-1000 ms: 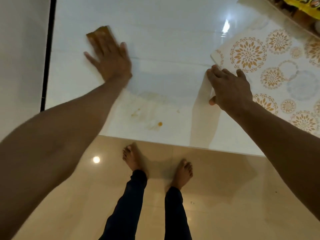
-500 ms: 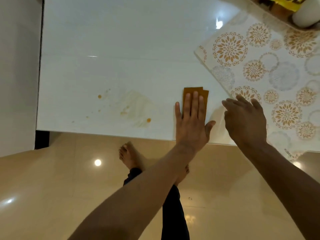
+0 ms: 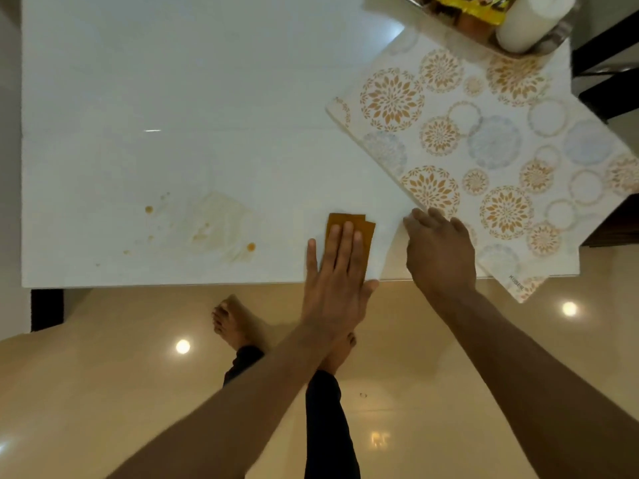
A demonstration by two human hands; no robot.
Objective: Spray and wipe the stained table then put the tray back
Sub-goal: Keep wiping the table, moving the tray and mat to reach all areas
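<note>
My left hand (image 3: 337, 271) lies flat with straight fingers on a folded orange-brown cloth (image 3: 363, 224), pressing it onto the white table (image 3: 173, 98) near the front edge. Orange spots and smears, the stains (image 3: 207, 226), mark the table to the left of the cloth. My right hand (image 3: 439, 250) holds the lifted edge of a floral-patterned table mat (image 3: 484, 150); its fingers curl over that edge. A tray (image 3: 484, 39) with a white container (image 3: 529, 19) and a yellow packet stands at the far right corner.
The table's front edge runs across the middle of the view, with glossy beige floor (image 3: 103, 392) below it. My bare feet (image 3: 231, 323) stand close to the edge. A dark chair (image 3: 608, 74) stands at the far right.
My left hand swept the cloth from the far left of the table to the front middle, beside my right hand. The view shifted left, so the stains now lie left of the cloth.
</note>
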